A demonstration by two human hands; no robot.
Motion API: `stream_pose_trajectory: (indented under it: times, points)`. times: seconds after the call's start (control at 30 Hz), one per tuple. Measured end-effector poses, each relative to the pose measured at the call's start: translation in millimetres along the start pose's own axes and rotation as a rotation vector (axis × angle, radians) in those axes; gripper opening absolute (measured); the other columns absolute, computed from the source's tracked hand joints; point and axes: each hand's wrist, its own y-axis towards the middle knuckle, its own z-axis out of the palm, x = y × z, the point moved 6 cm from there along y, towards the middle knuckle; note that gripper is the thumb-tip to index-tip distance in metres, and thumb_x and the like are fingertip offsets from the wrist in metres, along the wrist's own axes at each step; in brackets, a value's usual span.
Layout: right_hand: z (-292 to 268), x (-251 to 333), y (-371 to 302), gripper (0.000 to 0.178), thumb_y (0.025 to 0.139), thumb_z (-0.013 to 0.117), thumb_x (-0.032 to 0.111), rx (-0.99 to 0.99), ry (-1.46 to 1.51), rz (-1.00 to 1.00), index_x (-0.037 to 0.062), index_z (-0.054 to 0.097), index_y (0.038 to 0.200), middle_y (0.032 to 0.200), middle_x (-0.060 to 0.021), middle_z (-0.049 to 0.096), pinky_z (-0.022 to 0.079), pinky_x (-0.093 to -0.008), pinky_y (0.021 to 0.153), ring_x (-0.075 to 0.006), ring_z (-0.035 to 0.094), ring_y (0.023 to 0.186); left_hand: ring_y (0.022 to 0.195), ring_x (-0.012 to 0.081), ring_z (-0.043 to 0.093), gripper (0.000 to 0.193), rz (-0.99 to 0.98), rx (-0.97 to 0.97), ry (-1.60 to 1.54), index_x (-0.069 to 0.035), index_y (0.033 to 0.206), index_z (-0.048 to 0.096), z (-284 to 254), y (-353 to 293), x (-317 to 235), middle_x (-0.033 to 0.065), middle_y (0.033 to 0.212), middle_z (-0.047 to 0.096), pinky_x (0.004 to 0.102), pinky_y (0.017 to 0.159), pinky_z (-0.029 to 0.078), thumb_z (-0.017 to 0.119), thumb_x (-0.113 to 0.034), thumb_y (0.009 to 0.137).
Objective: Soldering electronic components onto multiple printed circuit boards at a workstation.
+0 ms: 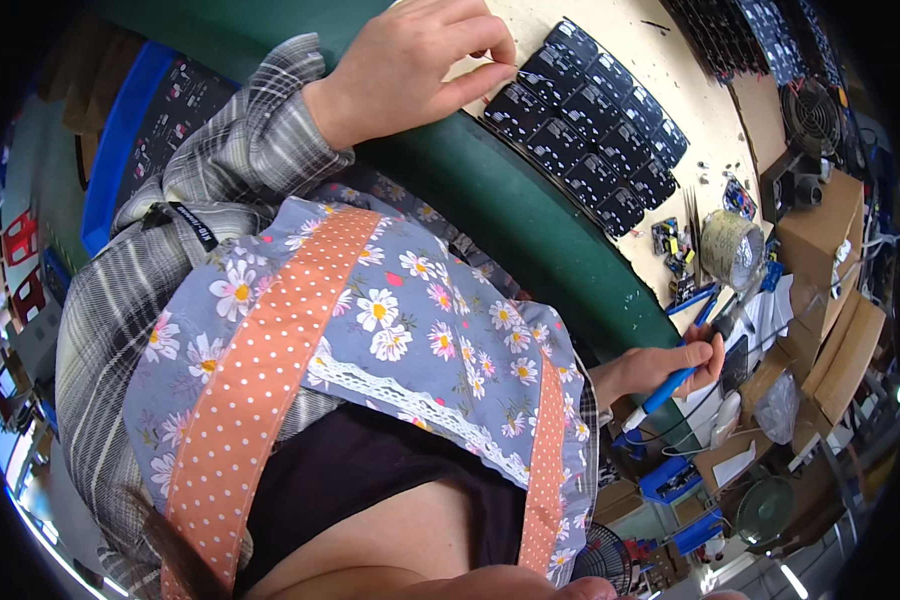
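Observation:
My left hand (420,75) is at the top of the view, beside the near left corner of a group of black circuit boards (590,130). Its thumb and forefinger are pinched together; what they hold, if anything, is too small to make out. The boards lie in rows on a pale work surface (710,120) and carry small pale parts. Off to the right, my right hand (680,368) is closed round the blue handle of a soldering iron (660,392). The iron's front end points away from me, toward the cluttered right side of the bench.
A round roll (732,250) stands beyond my right hand, with small yellow-and-blue components (675,245) next to it. Cardboard boxes (820,260) and a small fan (812,115) crowd the right. A blue-edged tray (120,150) with boards stands at left. The green bench edge (530,205) runs before me.

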Motion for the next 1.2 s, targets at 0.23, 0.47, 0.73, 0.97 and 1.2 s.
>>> stream_pose_trajectory:
  times: [0.23, 0.47, 0.73, 0.97, 1.2]
  points:
    - [28, -1, -16, 0.023, 0.094, 0.046, 0.025, 0.158, 0.203, -0.003, 0.0027, 0.052, 0.095, 0.081, -0.0082, 0.055, 0.043, -0.0252, 0.065, -0.0149, 0.053, 0.074, 0.069, 0.0246, 0.054, 0.011, -0.120, 0.077, -0.008, -0.006, 0.078, 0.056, 11, 10, -5, 0.0083, 0.074, 0.054, 0.0328, 0.063, 0.044, 0.065, -0.012, 0.076]
    - [36, -20, -23, 0.025, 0.094, 0.046, 0.029, 0.159, 0.365, 0.177, 0.0043, 0.050, 0.092, 0.083, -0.0080, 0.054, 0.042, -0.0215, 0.059, -0.0140, 0.052, 0.069, 0.098, 0.0247, 0.053, 0.041, 0.195, 0.151, -0.111, -0.009, 0.103, 0.054, 63, 20, -36, 0.0081, 0.101, 0.054, 0.0358, 0.082, 0.042, 0.072, -0.022, 0.069]
    - [32, -23, -24, 0.023, 0.094, 0.047, 0.028, 0.121, 0.392, 0.233, 0.0055, 0.050, 0.092, 0.081, -0.0076, 0.055, 0.041, -0.0197, 0.057, -0.0119, 0.052, 0.065, 0.121, 0.0243, 0.039, 0.080, 0.218, 0.378, 0.037, -0.012, 0.123, 0.041, 82, 16, -45, 0.0090, 0.124, 0.043, 0.0410, 0.102, 0.026, 0.080, -0.021, 0.054]
    - [38, -23, -24, 0.024, 0.094, 0.047, 0.029, 0.121, 0.345, 0.207, 0.0053, 0.051, 0.092, 0.080, -0.0071, 0.056, 0.041, -0.0190, 0.055, -0.0108, 0.052, 0.063, 0.121, 0.0246, 0.039, 0.076, 0.237, 0.341, 0.061, -0.011, 0.121, 0.042, 88, 15, -40, 0.0092, 0.124, 0.043, 0.0417, 0.102, 0.026, 0.079, -0.021, 0.055]
    - [37, -18, -25, 0.026, 0.094, 0.047, 0.030, 0.126, 0.349, 0.219, 0.0039, 0.051, 0.094, 0.076, -0.0056, 0.053, 0.039, -0.0213, 0.060, -0.0109, 0.049, 0.066, 0.120, 0.0264, 0.039, 0.072, 0.249, 0.317, 0.037, -0.010, 0.117, 0.044, 84, 15, -39, 0.0116, 0.123, 0.044, 0.0414, 0.102, 0.026, 0.080, -0.020, 0.056]
